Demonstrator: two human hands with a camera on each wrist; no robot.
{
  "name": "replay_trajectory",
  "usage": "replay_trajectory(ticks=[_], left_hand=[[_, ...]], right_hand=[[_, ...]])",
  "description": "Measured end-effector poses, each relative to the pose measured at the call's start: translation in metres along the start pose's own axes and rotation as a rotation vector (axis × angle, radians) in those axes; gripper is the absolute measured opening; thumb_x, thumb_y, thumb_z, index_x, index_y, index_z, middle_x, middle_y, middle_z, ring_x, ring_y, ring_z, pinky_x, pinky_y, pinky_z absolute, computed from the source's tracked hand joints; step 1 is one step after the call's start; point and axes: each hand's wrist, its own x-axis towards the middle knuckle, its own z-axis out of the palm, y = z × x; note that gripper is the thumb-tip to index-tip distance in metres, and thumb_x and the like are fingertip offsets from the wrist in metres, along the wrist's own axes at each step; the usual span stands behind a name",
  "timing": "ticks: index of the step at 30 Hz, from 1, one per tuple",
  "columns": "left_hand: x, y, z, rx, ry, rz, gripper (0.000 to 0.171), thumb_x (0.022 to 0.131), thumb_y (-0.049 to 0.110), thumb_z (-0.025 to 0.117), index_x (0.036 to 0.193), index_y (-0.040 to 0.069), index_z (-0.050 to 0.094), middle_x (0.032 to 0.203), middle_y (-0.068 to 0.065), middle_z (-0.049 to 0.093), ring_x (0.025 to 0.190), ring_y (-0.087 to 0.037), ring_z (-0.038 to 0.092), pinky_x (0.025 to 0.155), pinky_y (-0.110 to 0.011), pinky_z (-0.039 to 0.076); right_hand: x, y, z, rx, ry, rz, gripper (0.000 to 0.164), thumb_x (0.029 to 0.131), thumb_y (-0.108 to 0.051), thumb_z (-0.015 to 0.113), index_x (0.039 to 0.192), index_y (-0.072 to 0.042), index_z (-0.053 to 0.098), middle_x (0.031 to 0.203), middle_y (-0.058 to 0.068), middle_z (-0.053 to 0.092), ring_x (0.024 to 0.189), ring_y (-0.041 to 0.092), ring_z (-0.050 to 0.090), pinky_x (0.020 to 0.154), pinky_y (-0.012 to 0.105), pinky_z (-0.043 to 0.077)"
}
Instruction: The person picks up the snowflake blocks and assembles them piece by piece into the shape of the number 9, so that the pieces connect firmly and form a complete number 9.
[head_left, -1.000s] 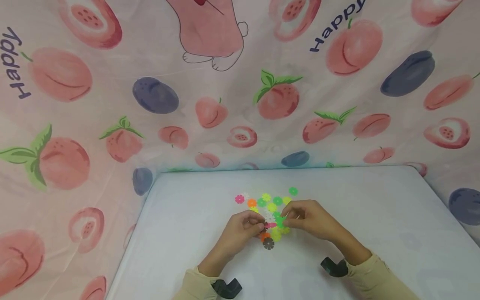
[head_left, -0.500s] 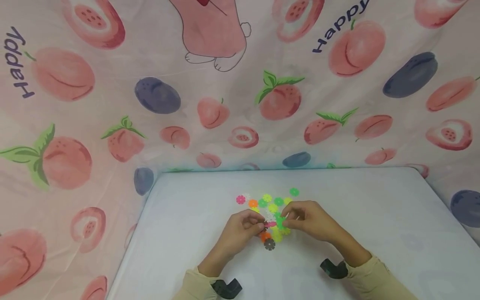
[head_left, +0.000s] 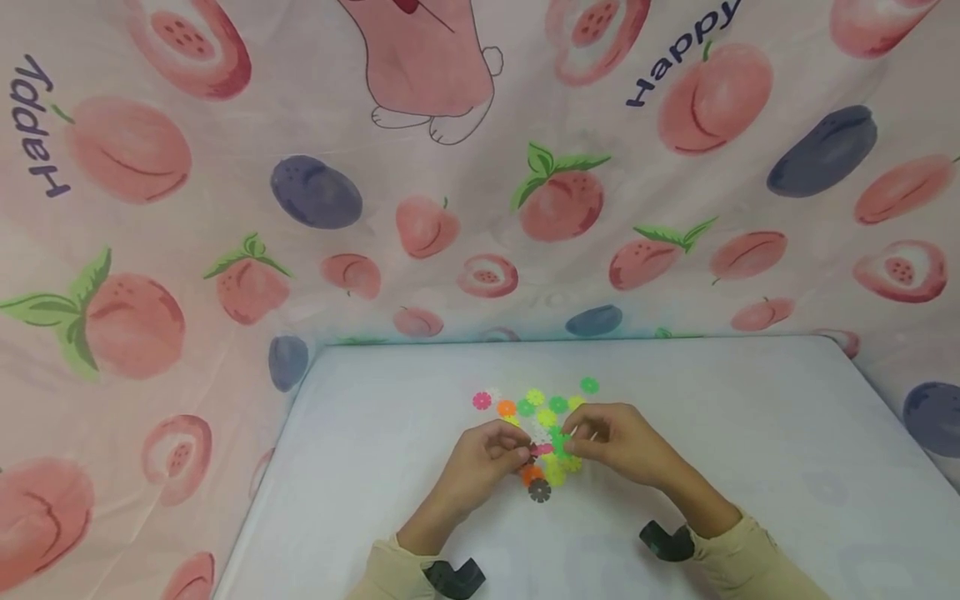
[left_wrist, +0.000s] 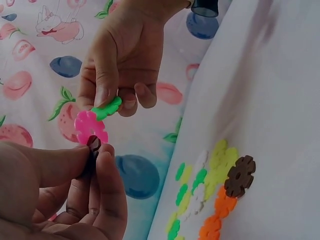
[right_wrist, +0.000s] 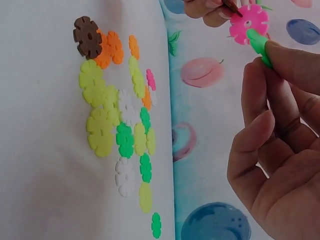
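Observation:
My left hand (head_left: 480, 462) pinches a brown notched flower-shaped disc (left_wrist: 93, 144) between thumb and fingers, seen edge-on in the left wrist view. Opposite it, my right hand (head_left: 618, 442) pinches a green notched disc (left_wrist: 107, 108) by thumb and fingertips. Between the two hands is a pink notched disc (left_wrist: 90, 126), meeting the brown one on one side and the green one on the other. In the right wrist view the green disc's edge sits against the pink disc's rim. How deep the slots engage cannot be told. All three are held above the table.
Below and beyond the hands, several loose discs lie on the white table (head_left: 360, 433), among them a dark brown disc (head_left: 540, 490), an orange disc (head_left: 507, 408) and a pink disc (head_left: 482, 401). A fruit-printed cloth (head_left: 450, 183) stands behind the table's far edge.

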Motion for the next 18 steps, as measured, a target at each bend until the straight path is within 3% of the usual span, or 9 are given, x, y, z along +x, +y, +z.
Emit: replay_trajectory(ticks=[5, 13, 18], left_hand=[[0.0002, 0.0021, -0.0003, 0.059, 0.016, -0.009, 0.017, 0.095, 0.015, 0.071, 0.109, 0.006, 0.072, 0.096, -0.009, 0.075, 0.091, -0.038, 0.072, 0.075, -0.025, 0.060], [0.0010, 0.0005, 0.0052, 0.061, 0.039, -0.001, 0.013, 0.095, 0.012, 0.070, 0.106, 0.007, 0.073, 0.092, -0.006, 0.074, 0.090, -0.041, 0.071, 0.070, -0.024, 0.058], [0.0004, 0.0049, 0.0070, 0.050, 0.052, -0.011, 0.013, 0.094, 0.010, 0.071, 0.106, 0.005, 0.073, 0.091, -0.008, 0.073, 0.085, -0.032, 0.072, 0.070, -0.027, 0.059]], right_hand=[[-0.0015, -0.0049, 0.0002, -0.011, -0.011, 0.001, 0.016, 0.090, -0.021, 0.078, 0.101, -0.012, 0.073, 0.080, -0.006, 0.068, 0.069, 0.012, 0.058, 0.058, 0.026, 0.048], [-0.0022, -0.0043, 0.0026, 0.124, -0.053, 0.006, 0.011, 0.091, -0.012, 0.074, 0.101, -0.009, 0.070, 0.081, 0.002, 0.069, 0.073, 0.015, 0.064, 0.063, 0.027, 0.053], [-0.0019, -0.0024, 0.0044, 0.167, -0.052, 0.004, 0.010, 0.092, -0.010, 0.073, 0.100, -0.006, 0.069, 0.081, 0.005, 0.068, 0.075, 0.017, 0.065, 0.066, 0.027, 0.054]])
